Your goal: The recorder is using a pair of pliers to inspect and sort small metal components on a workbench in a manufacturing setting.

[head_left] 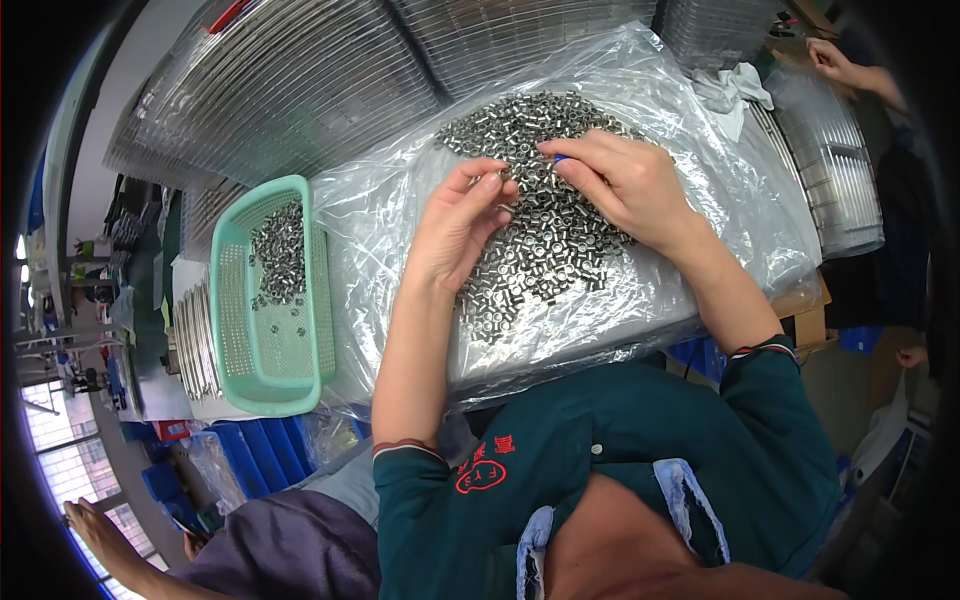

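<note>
A wide heap of small silvery metal sleeves [560,265] lies on clear plastic sheeting over the table. Above the heap's left part, my left hand [450,225] is closed in a pinch, with what looks like one small metal sleeve [504,174] at its fingertips. Just right of it, my right hand [630,185] grips a thin tool with a blue part [560,158] showing between thumb and forefinger. The rest of that tool is hidden by the fingers, so its exact kind cannot be told. The two sets of fingertips are close together but apart.
Left of the heap stands a green plastic basket [318,300] holding more small metal pieces [280,250]. Stacked clear plastic trays [270,100] line the back, with more trays [830,160] at the right beside a pale cloth [730,90]. Other people's hands [840,68] show at the edges.
</note>
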`<action>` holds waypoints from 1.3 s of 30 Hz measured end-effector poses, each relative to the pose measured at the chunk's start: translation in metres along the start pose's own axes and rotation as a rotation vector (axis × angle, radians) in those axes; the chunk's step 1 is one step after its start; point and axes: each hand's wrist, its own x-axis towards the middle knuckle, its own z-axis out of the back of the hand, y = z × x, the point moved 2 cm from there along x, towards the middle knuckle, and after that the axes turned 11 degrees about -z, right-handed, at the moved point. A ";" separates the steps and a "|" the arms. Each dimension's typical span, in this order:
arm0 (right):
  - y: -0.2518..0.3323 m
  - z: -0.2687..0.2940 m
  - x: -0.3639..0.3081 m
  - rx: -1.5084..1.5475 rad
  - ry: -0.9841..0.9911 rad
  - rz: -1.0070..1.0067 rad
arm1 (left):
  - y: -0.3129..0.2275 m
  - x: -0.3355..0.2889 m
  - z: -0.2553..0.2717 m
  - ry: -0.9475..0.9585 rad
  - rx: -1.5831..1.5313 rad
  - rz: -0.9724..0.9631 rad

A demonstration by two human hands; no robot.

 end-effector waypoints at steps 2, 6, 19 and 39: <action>-0.002 -0.003 -0.002 0.090 -0.005 -0.034 | 0.000 0.001 -0.002 -0.005 0.004 -0.049; -0.003 -0.003 -0.003 0.117 0.041 0.010 | -0.001 0.001 -0.005 -0.019 0.070 -0.102; -0.009 -0.019 -0.008 0.964 0.657 -0.702 | -0.005 0.000 -0.012 -0.062 0.423 -0.539; -0.035 -0.021 0.005 1.594 0.366 -0.823 | -0.016 0.009 0.010 -0.107 1.051 -0.553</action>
